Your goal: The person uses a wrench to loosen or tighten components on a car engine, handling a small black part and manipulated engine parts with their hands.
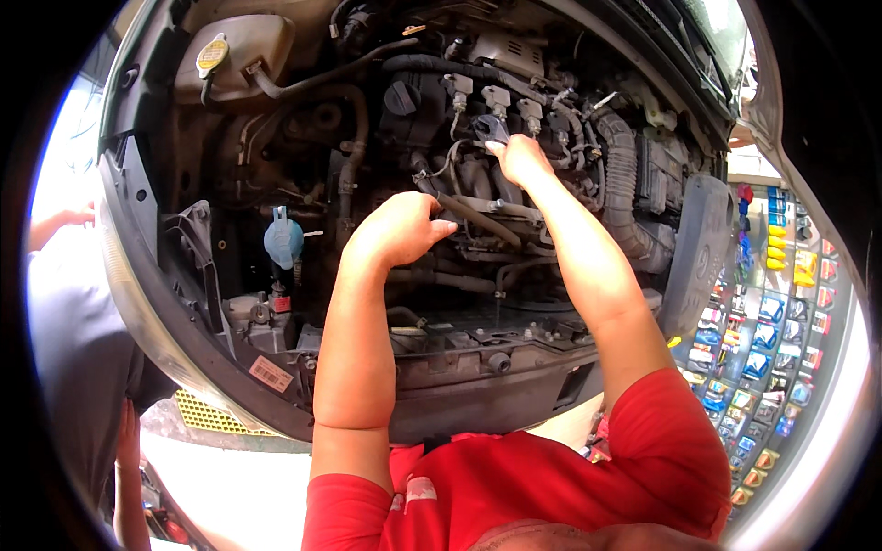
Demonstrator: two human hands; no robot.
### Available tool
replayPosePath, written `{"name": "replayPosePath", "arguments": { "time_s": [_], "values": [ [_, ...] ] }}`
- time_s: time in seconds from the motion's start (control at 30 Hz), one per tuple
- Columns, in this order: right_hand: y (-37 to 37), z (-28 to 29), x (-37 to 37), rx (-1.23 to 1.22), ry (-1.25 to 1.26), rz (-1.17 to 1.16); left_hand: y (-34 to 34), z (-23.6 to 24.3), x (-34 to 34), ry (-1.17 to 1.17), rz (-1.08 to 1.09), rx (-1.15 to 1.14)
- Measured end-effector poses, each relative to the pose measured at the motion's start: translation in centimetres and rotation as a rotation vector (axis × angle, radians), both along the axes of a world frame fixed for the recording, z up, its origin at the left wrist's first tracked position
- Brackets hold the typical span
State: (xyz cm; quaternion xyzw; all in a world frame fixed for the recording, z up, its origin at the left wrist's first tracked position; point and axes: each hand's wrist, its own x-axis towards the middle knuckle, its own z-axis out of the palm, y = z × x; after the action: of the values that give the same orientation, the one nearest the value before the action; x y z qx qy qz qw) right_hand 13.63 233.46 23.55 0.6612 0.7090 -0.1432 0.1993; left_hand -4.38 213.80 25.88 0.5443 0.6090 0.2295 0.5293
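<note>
My right hand (524, 160) reaches into the engine bay, its fingers closed on a dark grey part (490, 128) whose kind I cannot make out. That part is beside a row of several ignition coils (496, 97) with pale tops. Lower and to the left, my left hand (397, 228) hangs over the engine, its fingers curled and its thumb out to the right. What lies inside its curl, if anything, is hidden. Near the thumb a brown-grey hose (480, 220) runs across the engine. Above the left hand is a black oil filler cap (401, 98).
A coolant tank (266, 46) is at the upper left, with a blue-capped reservoir (284, 241) below it. A ribbed air duct (621, 165) curves down on the right. The front crossmember (496, 363) lies between me and the engine. Another person (73, 303) is at the left.
</note>
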Motion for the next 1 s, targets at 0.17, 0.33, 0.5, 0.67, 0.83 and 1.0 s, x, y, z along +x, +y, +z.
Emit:
{"name": "replayPosePath", "arguments": {
  "time_s": [0.17,0.33,0.5,0.67,0.83,1.0],
  "values": [
    [-0.6,0.1,-0.5,0.013,0.038,-0.064,-0.2,-0.4,0.1,-0.005,0.006,0.035],
    [-0.4,-0.2,-0.7,-0.012,0.104,-0.185,-0.1,-0.3,0.2,-0.020,0.003,0.040],
    [-0.7,0.1,-1.4,-0.052,0.129,-0.181,-0.5,-1.0,0.0,-0.024,0.011,0.079],
    [-0.5,-1.8,-0.1,-0.026,0.198,-0.238,-0.1,-0.4,0.3,-0.022,-0.007,0.058],
    [-0.4,-2.4,0.1,-0.041,0.253,-0.236,-0.3,-1.0,0.3,-0.030,0.003,0.063],
    [-0.6,-2.7,-0.2,-0.040,0.264,-0.316,-0.2,-1.1,0.3,-0.019,0.025,0.086]
  ]
}}
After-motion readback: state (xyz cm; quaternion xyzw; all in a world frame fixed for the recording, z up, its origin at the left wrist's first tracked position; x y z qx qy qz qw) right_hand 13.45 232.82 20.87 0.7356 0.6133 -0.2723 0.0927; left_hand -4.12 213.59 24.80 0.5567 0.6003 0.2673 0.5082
